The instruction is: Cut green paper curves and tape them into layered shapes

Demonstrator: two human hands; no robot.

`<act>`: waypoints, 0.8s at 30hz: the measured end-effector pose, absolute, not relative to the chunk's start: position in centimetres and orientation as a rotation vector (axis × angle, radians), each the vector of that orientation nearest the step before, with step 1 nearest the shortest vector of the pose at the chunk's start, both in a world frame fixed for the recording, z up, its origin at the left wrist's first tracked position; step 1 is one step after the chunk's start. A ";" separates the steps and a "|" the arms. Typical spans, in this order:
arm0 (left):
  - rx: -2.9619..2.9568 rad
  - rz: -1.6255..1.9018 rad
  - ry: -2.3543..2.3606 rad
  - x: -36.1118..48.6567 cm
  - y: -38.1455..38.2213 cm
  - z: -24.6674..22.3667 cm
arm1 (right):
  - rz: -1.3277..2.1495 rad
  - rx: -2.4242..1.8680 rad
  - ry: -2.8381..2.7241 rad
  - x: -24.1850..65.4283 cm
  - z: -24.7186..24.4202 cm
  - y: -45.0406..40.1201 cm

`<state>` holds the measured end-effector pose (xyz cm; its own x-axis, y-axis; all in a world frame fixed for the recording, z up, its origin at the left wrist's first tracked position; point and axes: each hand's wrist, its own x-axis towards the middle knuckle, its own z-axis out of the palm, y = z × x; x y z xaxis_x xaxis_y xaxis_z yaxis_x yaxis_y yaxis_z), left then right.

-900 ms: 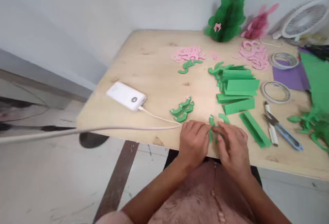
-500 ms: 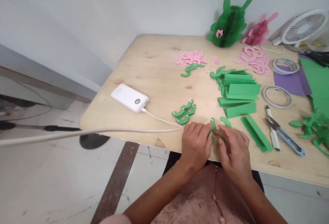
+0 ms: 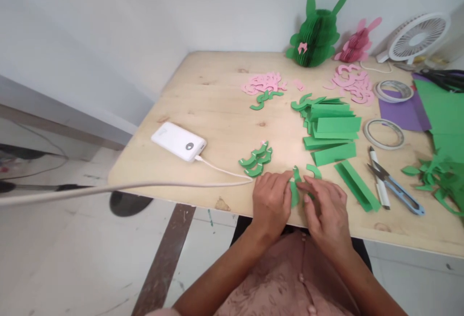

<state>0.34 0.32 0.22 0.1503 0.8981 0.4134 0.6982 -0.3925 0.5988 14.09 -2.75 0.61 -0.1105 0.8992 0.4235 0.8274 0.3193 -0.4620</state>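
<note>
At the table's front edge, my left hand (image 3: 271, 201) is closed with its fingertips on a green paper cutout (image 3: 294, 194). Opposite it, my right hand (image 3: 326, 206) bends its fingers and thumb around the right end of the same green paper; part of the cutout is hidden under the fingers. Just beyond the right fingertips lies a curved green paper strip (image 3: 313, 171). A small stack of wavy green cutouts (image 3: 256, 160) sits left of and beyond my left hand. Folded green paper strips (image 3: 339, 127) are piled past my right hand.
A white power bank (image 3: 178, 141) with a cable (image 3: 145, 188) lies left. Snips (image 3: 398, 191), a marker (image 3: 380, 180) and tape rolls (image 3: 384, 134) lie right. Pink cutouts (image 3: 264, 83), a green paper rabbit (image 3: 316, 38) and a fan (image 3: 416, 38) stand farther back.
Both hands stay at the table's front edge. The green cutout between them now shows a wider flat face beside my left fingertips. The whole view has shifted slightly.
</note>
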 end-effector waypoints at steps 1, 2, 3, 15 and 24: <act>2.156 1.084 1.551 0.3 0.3 0.2 | 0.143 -1.520 -1.943 14.1 0.6 -2.8; 2.149 1.090 1.554 0.3 0.3 0.3 | 0.143 -1.518 -1.939 14.1 0.6 -2.8; 2.141 1.098 1.556 0.3 0.3 0.3 | 0.147 -1.515 -1.934 14.1 0.6 -2.8; 2.071 1.289 1.558 0.1 0.1 0.5 | 0.269 -1.521 -1.684 14.3 1.1 -2.9; 2.021 1.349 1.542 0.5 -0.4 0.8 | 0.377 -1.634 -1.588 13.3 1.7 -2.2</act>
